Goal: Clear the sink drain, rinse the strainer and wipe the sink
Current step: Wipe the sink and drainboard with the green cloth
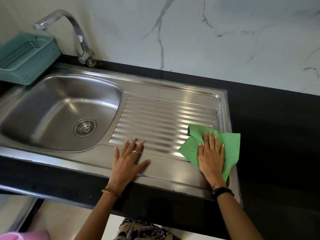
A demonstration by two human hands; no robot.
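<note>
A stainless steel sink (pixel 52 108) fills the left half of the view, with a round strainer (pixel 85 127) seated in its drain. To the right of the basin lies the ribbed drainboard (pixel 161 122). My right hand (pixel 211 153) presses flat on a green cloth (pixel 232 148) at the drainboard's near right corner. My left hand (pixel 129 159) rests flat, fingers spread, on the drainboard's front edge and holds nothing.
A chrome tap (pixel 76 32) rises behind the basin, its spout pointing left. A teal plastic basket (pixel 24 56) stands at the sink's far left. Black countertop (pixel 270 129) surrounds the sink, with a marble wall (pixel 207 35) behind.
</note>
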